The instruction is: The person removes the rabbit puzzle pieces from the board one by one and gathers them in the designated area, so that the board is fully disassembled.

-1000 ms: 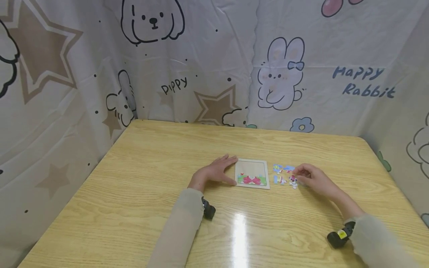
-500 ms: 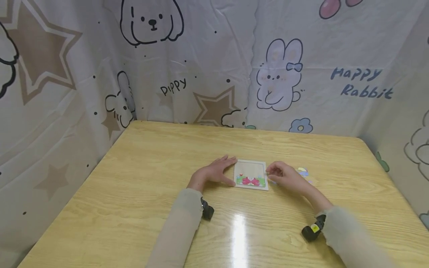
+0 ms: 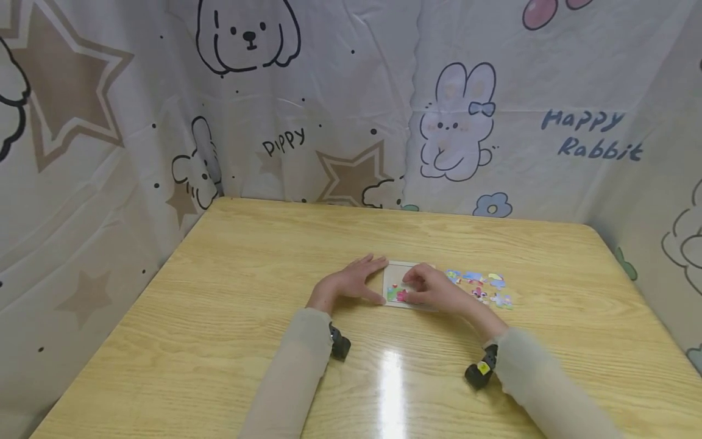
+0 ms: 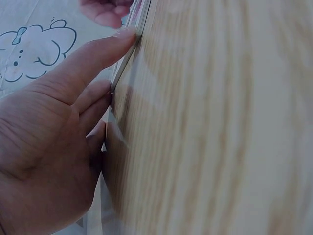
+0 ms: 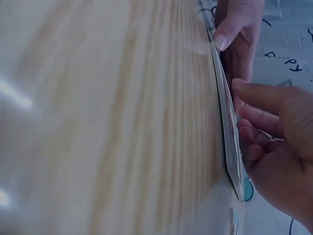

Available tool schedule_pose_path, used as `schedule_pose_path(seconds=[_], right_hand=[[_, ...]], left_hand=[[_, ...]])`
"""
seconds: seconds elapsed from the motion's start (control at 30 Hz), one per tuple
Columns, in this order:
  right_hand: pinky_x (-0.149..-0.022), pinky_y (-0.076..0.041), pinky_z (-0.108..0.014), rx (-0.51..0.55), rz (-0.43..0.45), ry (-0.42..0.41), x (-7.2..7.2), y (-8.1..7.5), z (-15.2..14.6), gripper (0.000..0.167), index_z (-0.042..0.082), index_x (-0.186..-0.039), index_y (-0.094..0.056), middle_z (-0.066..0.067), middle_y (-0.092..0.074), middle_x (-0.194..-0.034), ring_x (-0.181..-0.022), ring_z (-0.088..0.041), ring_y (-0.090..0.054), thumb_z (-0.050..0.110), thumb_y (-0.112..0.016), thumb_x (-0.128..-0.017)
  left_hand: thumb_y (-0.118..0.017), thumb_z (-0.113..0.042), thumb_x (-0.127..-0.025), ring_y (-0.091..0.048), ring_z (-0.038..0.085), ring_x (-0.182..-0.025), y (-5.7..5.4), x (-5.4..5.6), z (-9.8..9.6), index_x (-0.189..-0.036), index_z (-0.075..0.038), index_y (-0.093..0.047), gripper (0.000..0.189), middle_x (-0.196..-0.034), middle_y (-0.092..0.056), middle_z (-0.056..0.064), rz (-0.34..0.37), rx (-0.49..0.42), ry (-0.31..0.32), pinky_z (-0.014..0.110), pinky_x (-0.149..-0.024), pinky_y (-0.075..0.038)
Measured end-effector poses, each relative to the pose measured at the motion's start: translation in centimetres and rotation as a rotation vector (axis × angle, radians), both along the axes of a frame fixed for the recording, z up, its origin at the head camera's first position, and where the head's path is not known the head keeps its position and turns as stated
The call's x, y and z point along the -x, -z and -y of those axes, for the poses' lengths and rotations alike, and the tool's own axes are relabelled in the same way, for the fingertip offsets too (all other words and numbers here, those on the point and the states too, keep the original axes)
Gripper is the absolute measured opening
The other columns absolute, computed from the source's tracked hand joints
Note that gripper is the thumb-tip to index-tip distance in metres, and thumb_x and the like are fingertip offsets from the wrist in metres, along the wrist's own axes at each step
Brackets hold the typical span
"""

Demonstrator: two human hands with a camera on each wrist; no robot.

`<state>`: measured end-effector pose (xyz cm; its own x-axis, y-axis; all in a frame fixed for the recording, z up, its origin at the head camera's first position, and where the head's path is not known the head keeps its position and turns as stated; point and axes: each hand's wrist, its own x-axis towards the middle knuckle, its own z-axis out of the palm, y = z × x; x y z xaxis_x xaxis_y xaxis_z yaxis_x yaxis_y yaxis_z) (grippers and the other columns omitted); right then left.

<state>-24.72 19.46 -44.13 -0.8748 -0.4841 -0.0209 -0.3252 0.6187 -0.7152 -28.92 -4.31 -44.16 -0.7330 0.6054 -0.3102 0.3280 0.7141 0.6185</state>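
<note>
A square puzzle tray [image 3: 392,274] with a light rim lies flat on the table, a pink and green strip along its near side. My left hand [image 3: 351,283] is spread at its left edge, with straight thumb and fingers touching the near and far corners. In the left wrist view the thumb [image 4: 93,61] presses against the tray's side. My right hand [image 3: 439,289] is over the tray's right half, fingers curled towards the thumb in a pinch on a puzzle piece, which the fingers hide. In the right wrist view the right hand [image 5: 283,127] is close over the tray.
Several loose puzzle pieces [image 3: 496,280] lie right of the tray, partly behind the right hand. The wooden table [image 3: 263,268] reaches back to a printed curtain [image 3: 340,91], which also hangs at both sides. Each wrist wears a small black camera [image 3: 478,375].
My right hand has moved left from the loose pieces, past the tray's right edge, to over the tray. The lower-left loose piece no longer shows. My left hand has stayed at the tray.
</note>
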Motion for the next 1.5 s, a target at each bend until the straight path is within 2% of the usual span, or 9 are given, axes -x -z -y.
schedule_pose_path(seconds=[0.23, 0.43, 0.73, 1.07, 1.27, 1.5], right_hand=[[-0.071, -0.047, -0.02, -0.027, -0.032, -0.065, 0.4, 0.5, 1.0, 0.028, -0.002, -0.112, -0.061, -0.012, -0.061, -0.098, -0.081, -0.011, -0.052, 0.014, -0.07, -0.09], [-0.072, -0.048, -0.019, -0.021, -0.007, -0.086, 0.6, 0.5, 1.4, 0.025, -0.003, -0.112, -0.06, -0.013, -0.061, -0.098, -0.084, -0.012, -0.054, 0.009, -0.067, -0.091], [-0.073, -0.048, -0.021, -0.015, 0.023, -0.067, 0.5, 0.2, 2.0, 0.027, -0.004, -0.111, -0.055, -0.014, -0.057, -0.099, -0.085, -0.015, -0.053, 0.004, -0.067, -0.088], [-0.067, -0.049, -0.019, -0.019, -0.044, -0.047, -0.1, -0.1, 2.5, 0.026, -0.005, -0.109, -0.053, -0.013, -0.062, -0.09, -0.078, -0.013, -0.056, -0.001, -0.067, -0.087], [-0.07, -0.052, -0.02, -0.011, -0.083, -0.017, -0.2, -0.3, 2.7, 0.021, -0.003, -0.106, -0.055, -0.013, -0.064, -0.093, -0.082, -0.015, -0.06, -0.002, -0.066, -0.088], [-0.074, -0.057, -0.023, 0.051, -0.057, 0.05, -0.3, -0.1, 2.3, 0.018, -0.001, -0.105, -0.057, -0.016, -0.067, -0.101, -0.089, -0.021, -0.067, -0.002, -0.064, -0.089]], left_hand=[[-0.075, -0.039, -0.085, -0.001, 0.027, -0.156, 0.0, 0.0, 0.0, -0.157, -0.025, -0.021, 0.091, -0.167, -0.008, 0.0, -0.012, 0.002, 0.015, 0.055, -0.126, -0.008], [-0.074, -0.039, -0.085, -0.001, 0.027, -0.156, -0.1, 0.0, 0.0, -0.157, -0.023, -0.022, 0.091, -0.167, -0.01, 0.0, -0.027, 0.004, 0.021, 0.054, -0.126, -0.008], [-0.074, -0.039, -0.085, -0.001, 0.026, -0.156, -0.3, -0.1, 0.0, -0.157, -0.025, -0.021, 0.091, -0.167, -0.008, 0.0, -0.013, 0.009, 0.008, 0.054, -0.126, -0.008], [-0.075, -0.039, -0.085, -0.002, 0.027, -0.156, -0.3, 0.0, -0.1, -0.157, -0.023, -0.021, 0.091, -0.167, -0.009, 0.001, -0.015, 0.003, 0.008, 0.055, -0.126, -0.009], [-0.075, -0.039, -0.085, -0.001, 0.027, -0.156, -0.3, 0.0, -0.1, -0.157, -0.024, -0.021, 0.092, -0.167, -0.008, 0.0, -0.014, -0.001, 0.008, 0.054, -0.126, -0.008], [-0.075, -0.041, -0.085, -0.001, 0.026, -0.156, -0.2, 0.1, -0.1, -0.157, -0.026, -0.021, 0.092, -0.167, -0.008, -0.001, -0.013, 0.015, 0.007, 0.054, -0.126, -0.008]])
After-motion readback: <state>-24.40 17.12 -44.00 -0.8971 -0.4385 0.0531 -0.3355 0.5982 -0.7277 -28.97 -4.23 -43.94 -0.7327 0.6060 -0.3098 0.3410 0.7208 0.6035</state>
